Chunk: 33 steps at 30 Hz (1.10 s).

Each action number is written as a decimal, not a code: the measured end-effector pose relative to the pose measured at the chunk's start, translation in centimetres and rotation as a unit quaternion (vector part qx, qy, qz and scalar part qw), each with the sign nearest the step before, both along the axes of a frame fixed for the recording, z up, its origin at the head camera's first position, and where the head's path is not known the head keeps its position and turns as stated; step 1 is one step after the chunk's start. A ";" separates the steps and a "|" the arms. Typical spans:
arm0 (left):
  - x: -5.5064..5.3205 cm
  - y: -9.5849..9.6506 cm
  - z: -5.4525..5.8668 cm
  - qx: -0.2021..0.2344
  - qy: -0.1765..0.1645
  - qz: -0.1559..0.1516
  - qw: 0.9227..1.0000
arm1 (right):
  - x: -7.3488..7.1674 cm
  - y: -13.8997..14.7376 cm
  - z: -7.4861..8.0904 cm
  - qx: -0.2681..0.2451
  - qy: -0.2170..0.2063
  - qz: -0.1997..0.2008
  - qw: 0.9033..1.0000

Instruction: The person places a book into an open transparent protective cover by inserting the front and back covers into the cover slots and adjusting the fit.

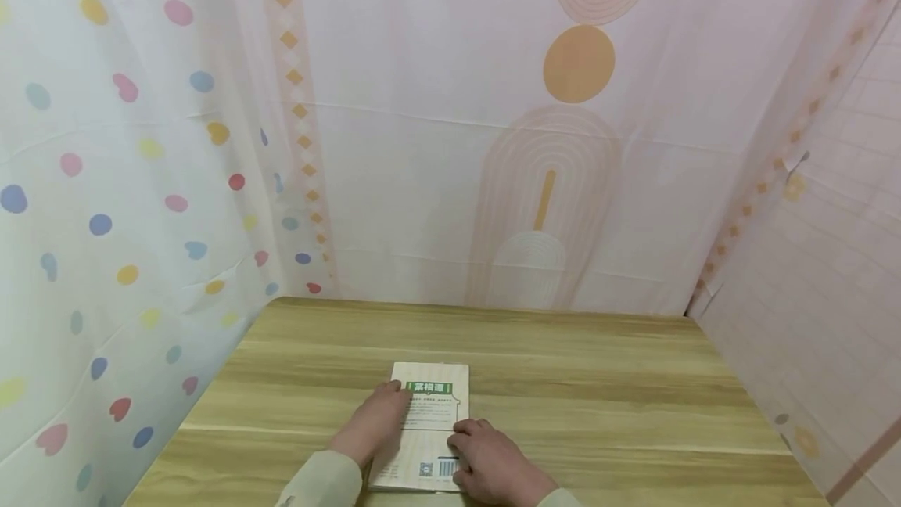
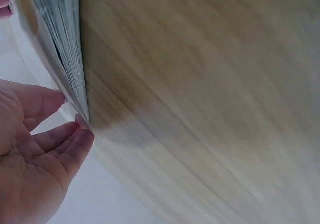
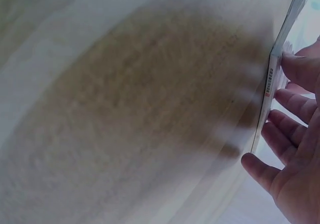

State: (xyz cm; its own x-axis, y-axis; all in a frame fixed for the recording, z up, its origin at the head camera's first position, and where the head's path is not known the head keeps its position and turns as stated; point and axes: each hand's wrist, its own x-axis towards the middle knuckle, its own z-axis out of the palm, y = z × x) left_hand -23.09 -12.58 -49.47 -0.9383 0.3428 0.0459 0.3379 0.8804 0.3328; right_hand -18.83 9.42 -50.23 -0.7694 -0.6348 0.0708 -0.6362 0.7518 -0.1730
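A thin book (image 1: 431,444), white with a green title strip, lies on the wooden table with its barcode side up. My left hand (image 1: 380,417) is at the book's left edge; in the left wrist view its fingertips (image 2: 85,133) pinch the edge near a corner, beside slightly fanned pages (image 2: 70,38). On the other side, my right hand (image 1: 493,460) rests along the right edge, thumb over the barcode area. The right wrist view shows its loosely spread fingers (image 3: 285,129) touching the printed spine (image 3: 270,78).
The wood-grain table (image 1: 598,397) stretches out on both sides of the book. Behind it hangs a pale patterned curtain (image 1: 408,178), with a dotted cloth (image 1: 155,241) at the left and another pale cloth (image 1: 823,296) at the right.
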 end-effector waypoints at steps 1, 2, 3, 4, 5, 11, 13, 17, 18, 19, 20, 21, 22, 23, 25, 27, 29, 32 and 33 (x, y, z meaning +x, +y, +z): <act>-0.1 0.0 0.0 -0.005 0.009 -0.004 1.000 | 0.0 0.0 -0.1 -0.002 0.001 -0.002 1.000; -0.2 0.0 0.0 -0.014 0.024 -0.010 1.000 | 0.0 0.0 -0.1 -0.003 0.002 -0.002 1.000; -0.4 0.0 -0.1 -0.023 0.038 -0.015 0.999 | -0.1 0.1 -0.2 -0.004 0.004 -0.002 1.000; -0.5 0.1 0.0 -0.028 0.050 -0.018 0.998 | -0.1 0.2 -0.3 -0.007 0.005 0.000 1.000; -0.6 0.1 0.0 -0.033 0.058 -0.019 0.998 | -0.1 0.3 -0.3 -0.011 0.009 0.002 1.000; -0.6 1.1 0.3 0.011 -0.010 0.004 1.000 | -0.1 1.2 0.1 -0.051 0.020 0.011 0.998; -0.5 1.8 0.4 0.020 -0.028 0.004 0.999 | -0.3 1.6 0.4 -0.057 0.023 0.006 0.998; -0.1 3.7 0.4 0.025 -0.037 0.014 0.999 | -0.7 2.6 0.7 -0.058 0.034 -0.026 0.997; 0.0 4.3 0.4 0.024 -0.032 0.020 0.999 | -0.8 2.8 0.7 -0.059 0.041 -0.037 0.997; 0.1 4.8 0.4 0.022 -0.031 0.031 0.999 | -0.9 3.1 0.8 -0.062 0.044 -0.048 0.996; 0.2 5.4 0.3 0.019 -0.031 0.044 0.998 | -1.0 3.3 0.8 -0.068 0.046 -0.061 0.995; 0.3 5.9 0.2 0.005 -0.026 0.053 0.998 | -1.1 3.5 0.8 -0.072 0.046 -0.074 0.994; 0.4 6.4 0.1 -0.011 -0.018 0.061 0.998 | -1.2 3.7 0.8 -0.076 0.045 -0.085 0.992; 0.5 6.9 -0.1 -0.031 -0.010 0.068 0.997 | -1.2 3.9 0.7 -0.080 0.043 -0.096 0.991; 0.7 7.6 -0.2 -0.072 -0.006 0.083 0.994 | -1.3 4.2 0.7 -0.086 0.036 -0.115 0.989; 0.9 8.0 -0.3 -0.112 -0.004 0.088 0.990 | -1.4 4.5 0.6 -0.087 0.032 -0.132 0.987; 1.0 8.3 -0.3 -0.130 -0.008 0.094 0.987 | -1.4 4.8 0.5 -0.094 0.033 -0.143 0.985; 1.1 8.3 0.0 -0.128 -0.011 0.098 0.987 | -1.6 5.2 0.4 -0.108 0.033 -0.154 0.982; 1.1 8.2 0.1 -0.123 -0.010 0.098 0.987 | -1.7 5.3 0.4 -0.112 0.033 -0.156 0.981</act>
State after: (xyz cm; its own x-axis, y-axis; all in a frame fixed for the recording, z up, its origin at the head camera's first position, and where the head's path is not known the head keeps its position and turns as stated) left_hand -21.98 -4.37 -49.37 -0.9877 0.1524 -0.0355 0.1479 0.9833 0.1057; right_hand -20.50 14.75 -49.86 -0.9126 -0.3326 0.2377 -0.3972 0.8592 -0.3225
